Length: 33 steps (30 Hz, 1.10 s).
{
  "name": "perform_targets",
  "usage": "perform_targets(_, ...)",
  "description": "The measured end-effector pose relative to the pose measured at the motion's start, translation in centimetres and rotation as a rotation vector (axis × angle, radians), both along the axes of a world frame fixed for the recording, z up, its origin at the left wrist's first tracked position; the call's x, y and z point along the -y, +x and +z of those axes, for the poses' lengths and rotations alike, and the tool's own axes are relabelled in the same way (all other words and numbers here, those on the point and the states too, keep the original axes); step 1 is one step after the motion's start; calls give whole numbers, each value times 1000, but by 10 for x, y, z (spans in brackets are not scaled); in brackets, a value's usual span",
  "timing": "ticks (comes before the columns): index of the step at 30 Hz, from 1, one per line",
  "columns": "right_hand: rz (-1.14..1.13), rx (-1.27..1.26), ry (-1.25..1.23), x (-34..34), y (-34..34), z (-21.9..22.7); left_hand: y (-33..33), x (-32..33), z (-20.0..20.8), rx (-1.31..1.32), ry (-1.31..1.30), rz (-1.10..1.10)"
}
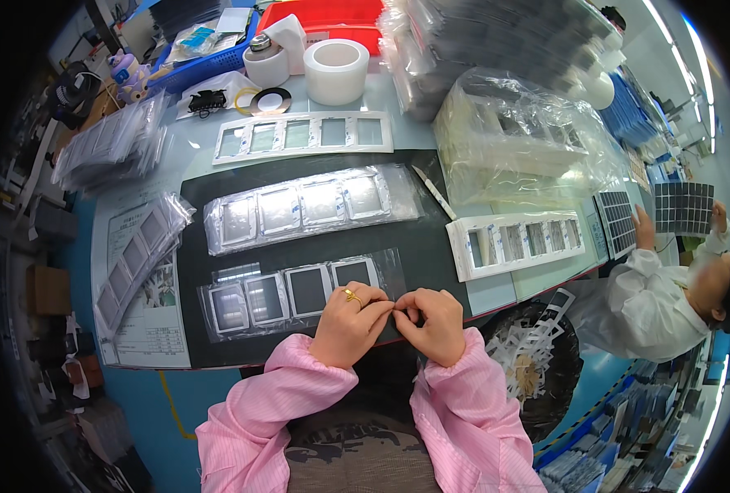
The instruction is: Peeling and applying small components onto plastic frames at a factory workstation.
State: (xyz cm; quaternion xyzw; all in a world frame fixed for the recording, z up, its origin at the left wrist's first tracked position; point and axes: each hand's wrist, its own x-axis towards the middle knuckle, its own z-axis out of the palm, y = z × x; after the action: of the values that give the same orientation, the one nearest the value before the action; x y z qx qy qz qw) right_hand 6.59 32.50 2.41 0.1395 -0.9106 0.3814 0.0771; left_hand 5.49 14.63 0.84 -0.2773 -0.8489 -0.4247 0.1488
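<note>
My left hand [352, 324], with a gold ring, is closed in a pinch at the mat's front edge. Its fingertips meet those of my right hand [433, 325], also pinched. Whatever lies between them is too small to make out. Right behind my hands, a transparent plastic bag [391, 275] holds a strip of rectangular frames [268, 297]; its near right corner is hidden by my fingers. Farther back on the black mat [430, 283] lies a stack of bagged frame strips [287, 212]. A slim white cutter-like tool [435, 192] rests to its right.
White frame strips [303, 135] [517, 244] lie behind and right. A tape roll [336, 71], red bin [324, 15] and blue basket [204, 66] stand at the back. Bagged stacks [112, 148] flank the left. Below right is a scrap bin [533, 361]; a co-worker [652, 300] handles dark panels.
</note>
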Motion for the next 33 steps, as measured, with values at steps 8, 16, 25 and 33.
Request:
perform_targets(8,-18,7,-3,1,-1,-1,-1,0,-2,2,10,3)
perform_targets(16,-45,-4,-10,4,-1,-1,-2,-4,0,-68,-32,17)
perform_targets(25,-78,0,18,12,-1,2,-9,2,3,475,384,189)
perform_targets(33,-47,117,-63,9,-6,25,-20,14,0,742,543,70)
